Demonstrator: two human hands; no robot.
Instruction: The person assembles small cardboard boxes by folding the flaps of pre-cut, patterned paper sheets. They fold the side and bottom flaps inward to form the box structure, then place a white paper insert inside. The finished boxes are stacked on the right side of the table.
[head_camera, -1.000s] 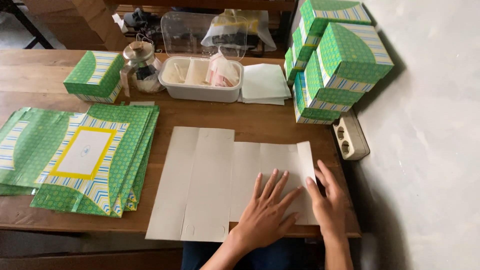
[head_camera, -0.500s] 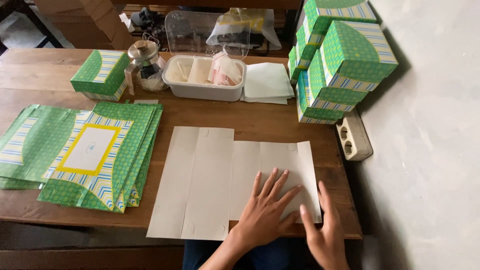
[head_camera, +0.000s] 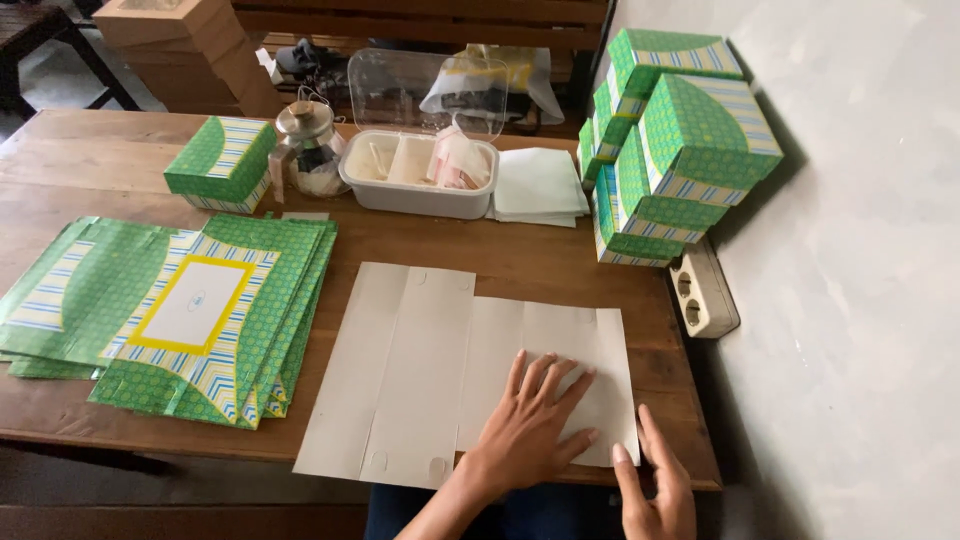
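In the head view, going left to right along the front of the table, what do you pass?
Stack of flat green patterned box blanks → plain unfolded cardboard blank → left hand pressed flat on it → right hand at the blank's right corner.

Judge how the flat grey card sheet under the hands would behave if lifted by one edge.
The card sheet lies thin and flat, so probably light. Its visible crease lines suggest it would bend there and sag. The left hand is pressing it down, hinting it slides easily on the wooden table.

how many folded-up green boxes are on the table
5 at least: one green box alone at back left, four in the stack by the wall at right; others may hide behind.
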